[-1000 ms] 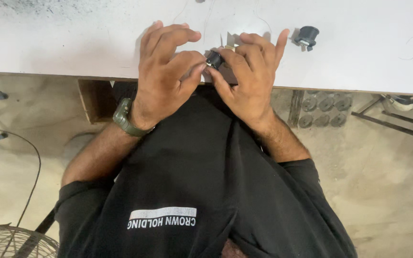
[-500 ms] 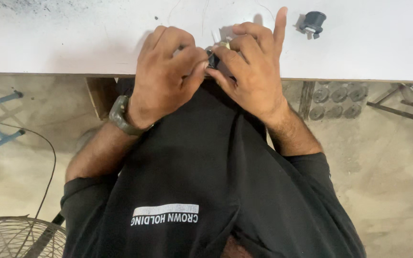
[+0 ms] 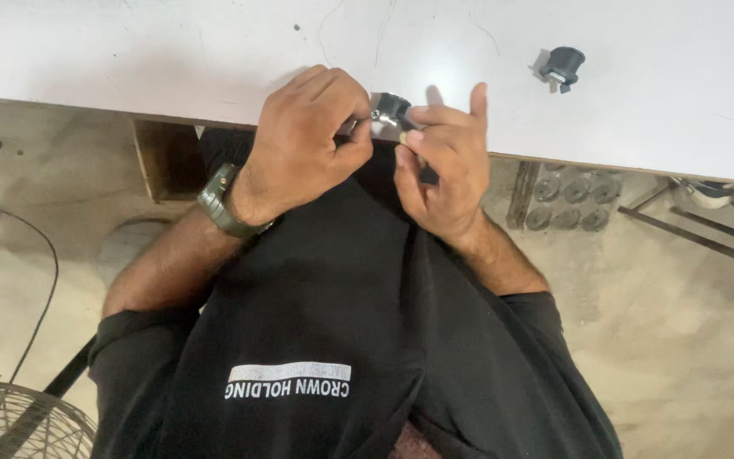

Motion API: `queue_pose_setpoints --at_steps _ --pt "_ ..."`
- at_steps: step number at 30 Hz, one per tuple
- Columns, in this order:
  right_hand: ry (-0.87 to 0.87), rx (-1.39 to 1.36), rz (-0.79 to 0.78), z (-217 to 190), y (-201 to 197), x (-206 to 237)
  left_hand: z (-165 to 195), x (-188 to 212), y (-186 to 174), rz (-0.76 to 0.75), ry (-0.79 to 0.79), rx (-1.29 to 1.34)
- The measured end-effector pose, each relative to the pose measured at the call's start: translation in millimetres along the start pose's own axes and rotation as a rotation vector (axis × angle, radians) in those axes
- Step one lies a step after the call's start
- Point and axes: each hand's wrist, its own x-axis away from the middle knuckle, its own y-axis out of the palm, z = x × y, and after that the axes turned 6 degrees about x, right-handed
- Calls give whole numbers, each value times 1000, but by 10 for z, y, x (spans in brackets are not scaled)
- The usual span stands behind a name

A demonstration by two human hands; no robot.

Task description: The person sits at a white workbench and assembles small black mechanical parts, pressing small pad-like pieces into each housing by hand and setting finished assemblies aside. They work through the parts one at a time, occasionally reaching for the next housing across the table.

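The left hand [image 3: 303,140] is closed around a small black and silver part [image 3: 391,107], pinching it between thumb and fingertips just above the near edge of the white table [image 3: 129,51]. The right hand [image 3: 439,166] grips the same part from the other side with thumb and middle fingers, index finger raised straight. Compared with half a second ago, the two hands have separated slightly and the part now shows between them, where it was previously covered. Judgement: the fitting work on the part is at a checking or re-gripping stage. A second black part [image 3: 562,66] lies untouched further back toward the table's right side, well apart from both hands
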Motion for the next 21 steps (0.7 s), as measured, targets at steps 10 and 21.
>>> queue_pose_setpoints --at_steps 10,21 --pt "28 51 -19 -37 114 54 -11 30 55 40 -22 -18" --pt "131 134 70 143 -87 -31 43 -290 -139 109 178 -244"
